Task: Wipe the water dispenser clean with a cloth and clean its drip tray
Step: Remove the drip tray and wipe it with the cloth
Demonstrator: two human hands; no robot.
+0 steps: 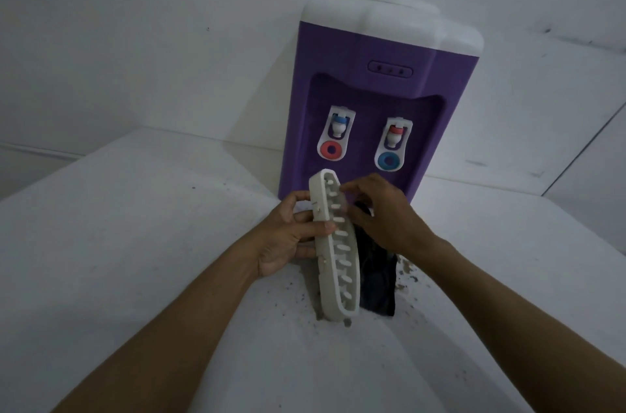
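While you hold the tray (335, 243) upright off the surface (169, 243), its long axis runs from near you away toward the dispenser (369, 101), near end low over the grit (404, 272), far end raised and just in front of the dispenser's base. The slotted face turns toward your right, the solid back toward your left.

Your left hand (288, 236) grips the tray's back edge about the middle, its fingers (305, 218) curled round the rim and the thumb pressed across the side; that hand carries the weight. Your right hand (382, 216) sits on the slotted side, a little farther off, its fingers (349, 190) pinching at the rim near the upper slots. Whether the cloth (376, 277) is caught in that hand or only hangs behind the tray, you cannot tell: the dark fabric shows below the right palm and to the right of the tray's lower half.

So the right hand is the nearer one to the dirty face, and a wipe, by my reading, has to travel along the tray's length, slot by slot, top toward bottom, while the left keeps it steady.

Beyond, the dispenser stands against the wall (135, 40), both taps (338, 124) clear of your hands, its tray recess empty.
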